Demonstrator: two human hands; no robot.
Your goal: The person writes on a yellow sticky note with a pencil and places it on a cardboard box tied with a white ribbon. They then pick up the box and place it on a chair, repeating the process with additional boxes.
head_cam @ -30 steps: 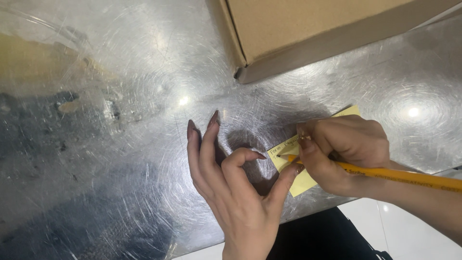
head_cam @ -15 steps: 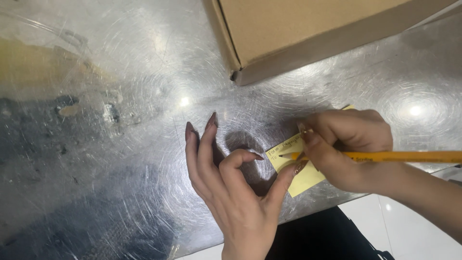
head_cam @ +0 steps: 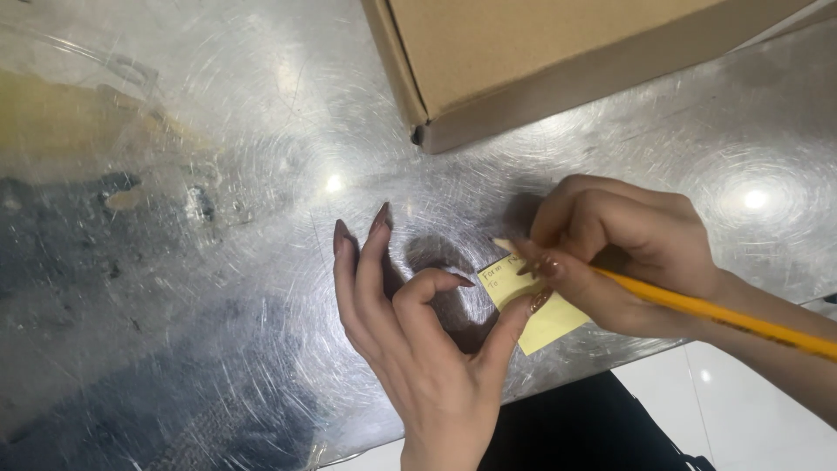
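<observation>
Right hand point(head_cam: 623, 262) clamped on pencil point(head_cam: 724, 314), tip on yellow note point(head_cam: 540, 318); left hand point(head_cam: 418, 349) spread, thumb pinning note.

The surface point(head_cam: 218, 262) is bare metal, shiny and covered in fine swirling scratches that catch the lights. Near its front edge lies a matt yellow paper note point(head_cam: 534, 307). Over the note, the pencil point(head_cam: 697, 307) has a glossy orange-yellow painted coat. Beyond the note sits a matt brown cardboard box point(head_cam: 540, 52).
</observation>
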